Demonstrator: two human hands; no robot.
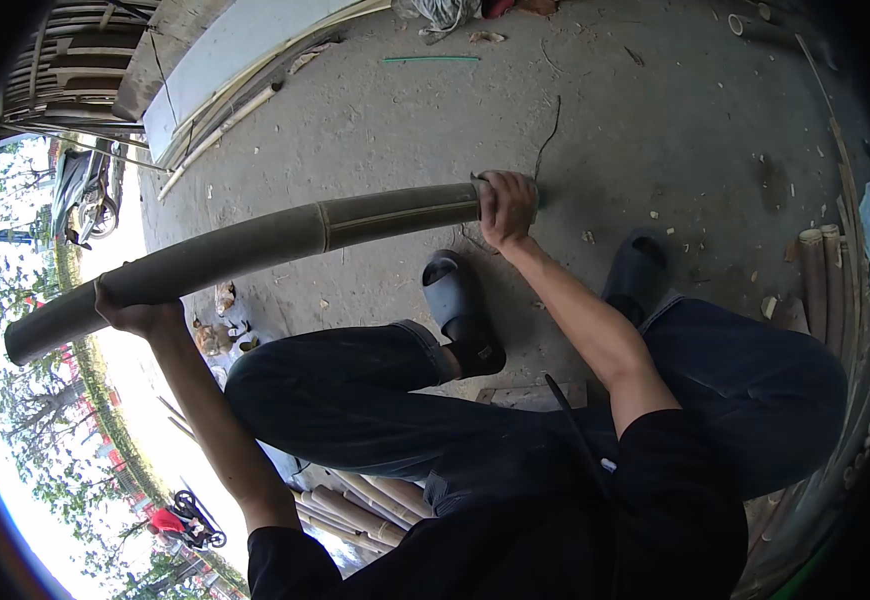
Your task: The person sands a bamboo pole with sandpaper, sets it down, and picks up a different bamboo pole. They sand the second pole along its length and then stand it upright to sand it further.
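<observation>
A long bamboo pole [255, 242], grey-green with a pale ring at a node, lies across the space in front of my knees. My left hand [143, 316] is wrapped round it from below, near its left end. Round the right end my right hand [507, 208] is closed, with the fingers over the top. The pole is held off the floor. Across my lap rests a long, thin dark thing [573, 420] whose kind I cannot make out.
Cut bamboo pieces [360, 512] lie beside my left thigh, and more bamboo lengths [817, 275] stand at the right. Thin poles [220, 140] lie at the upper left. Scraps dot the concrete floor [435, 110]. A covered motorbike [83, 190] stands outside.
</observation>
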